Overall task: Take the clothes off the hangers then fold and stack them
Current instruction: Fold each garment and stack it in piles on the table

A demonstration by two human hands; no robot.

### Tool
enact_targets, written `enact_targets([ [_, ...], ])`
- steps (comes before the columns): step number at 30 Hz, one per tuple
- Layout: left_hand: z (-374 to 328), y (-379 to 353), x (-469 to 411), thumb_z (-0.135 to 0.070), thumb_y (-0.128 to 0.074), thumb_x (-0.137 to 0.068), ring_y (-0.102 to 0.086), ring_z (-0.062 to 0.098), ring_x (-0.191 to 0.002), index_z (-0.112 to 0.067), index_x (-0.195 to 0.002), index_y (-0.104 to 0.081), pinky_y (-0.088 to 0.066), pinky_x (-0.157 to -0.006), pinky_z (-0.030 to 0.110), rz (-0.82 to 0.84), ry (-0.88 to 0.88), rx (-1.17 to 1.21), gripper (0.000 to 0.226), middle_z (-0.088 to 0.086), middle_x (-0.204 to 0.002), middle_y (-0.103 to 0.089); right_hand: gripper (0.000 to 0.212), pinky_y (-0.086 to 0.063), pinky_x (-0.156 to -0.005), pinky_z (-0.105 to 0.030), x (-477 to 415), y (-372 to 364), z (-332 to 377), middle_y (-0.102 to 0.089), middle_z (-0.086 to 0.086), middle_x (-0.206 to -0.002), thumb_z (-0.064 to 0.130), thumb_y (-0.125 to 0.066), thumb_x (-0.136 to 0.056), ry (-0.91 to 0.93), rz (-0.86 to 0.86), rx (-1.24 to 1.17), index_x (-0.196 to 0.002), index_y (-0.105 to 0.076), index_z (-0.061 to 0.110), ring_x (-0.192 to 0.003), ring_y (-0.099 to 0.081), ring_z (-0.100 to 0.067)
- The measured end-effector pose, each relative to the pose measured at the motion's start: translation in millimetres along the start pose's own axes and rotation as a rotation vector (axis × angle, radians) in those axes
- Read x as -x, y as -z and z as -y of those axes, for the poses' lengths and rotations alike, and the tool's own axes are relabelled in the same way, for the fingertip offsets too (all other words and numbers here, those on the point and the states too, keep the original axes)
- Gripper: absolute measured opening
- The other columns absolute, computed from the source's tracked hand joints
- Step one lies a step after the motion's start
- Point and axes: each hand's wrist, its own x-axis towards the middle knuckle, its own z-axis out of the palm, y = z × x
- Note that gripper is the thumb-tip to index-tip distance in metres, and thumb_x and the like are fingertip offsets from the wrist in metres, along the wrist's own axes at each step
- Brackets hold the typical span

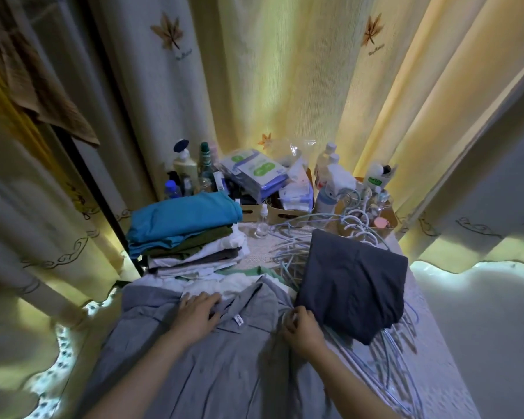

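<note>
A grey collared shirt lies spread flat on the table in front of me, collar away from me. My left hand rests flat on its collar, fingers apart. My right hand pinches the shirt's right shoulder edge. A folded dark navy garment lies to the right, on top of pale blue hangers. At the back left stands a stack of folded clothes with a teal piece on top. White and green fabric shows beyond the collar.
Bottles, a packet of wipes and cardboard trays crowd the back of the table. A small clear bottle stands near the stack. More hangers pile at the back right. Curtains surround the table.
</note>
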Motion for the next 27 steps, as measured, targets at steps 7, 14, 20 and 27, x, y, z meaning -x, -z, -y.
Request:
enact_targets([
  [7, -7.8, 69.4, 8.1, -0.032, -0.063, -0.089, -0.059, 0.017, -0.098, -0.03, -0.093, -0.06, -0.046, -0.089, 0.034, 0.26, -0.288, 0.52, 0.005, -0.001, -0.097, -0.063, 0.088, -0.038, -0.098, -0.025, -17.3, 37.9, 48.9, -0.04, -0.006, -0.146, 0.013, -0.07, -0.081, 0.422, 0.212, -0.252, -0.151, -0.018, 0.021, -0.132, -0.041, -0.022],
  [14, 5.3, 84.1, 16.5, -0.02, -0.067, -0.087, -0.058, 0.001, -0.098, -0.039, -0.088, -0.059, -0.04, -0.082, 0.006, -0.017, -0.129, 0.582, 0.02, -0.013, -0.099, -0.064, 0.085, -0.036, -0.11, -0.036, -27.8, 56.9, 55.2, -0.028, 0.005, -0.149, 0.027, -0.075, -0.08, 0.61, 0.467, 0.052, -0.146, -0.023, 0.042, -0.133, -0.031, -0.015],
  [20, 21.8, 57.0, 24.6, -0.027, -0.082, -0.072, -0.053, 0.011, -0.095, -0.018, -0.102, -0.054, -0.041, -0.079, 0.015, -0.211, 0.002, 0.48, 0.041, -0.003, -0.107, -0.05, 0.023, -0.038, -0.087, -0.001, -17.7, 42.1, 40.8, -0.042, -0.009, -0.142, 0.013, -0.06, -0.092, 0.537, 0.03, -0.204, -0.113, -0.07, 0.01, -0.115, -0.05, -0.01],
  [27, 55.8, 11.8, 56.1, -0.05, -0.085, -0.048, -0.042, -0.002, -0.109, -0.034, -0.11, -0.048, -0.04, -0.095, 0.021, 0.419, -0.133, 0.221, 0.074, -0.012, -0.113, -0.043, 0.017, -0.044, -0.086, -0.025, -16.6, 38.7, 32.7, -0.069, -0.01, -0.101, 0.014, -0.057, -0.093, 0.531, -0.056, -0.206, -0.094, -0.073, 0.006, -0.096, -0.062, -0.019],
])
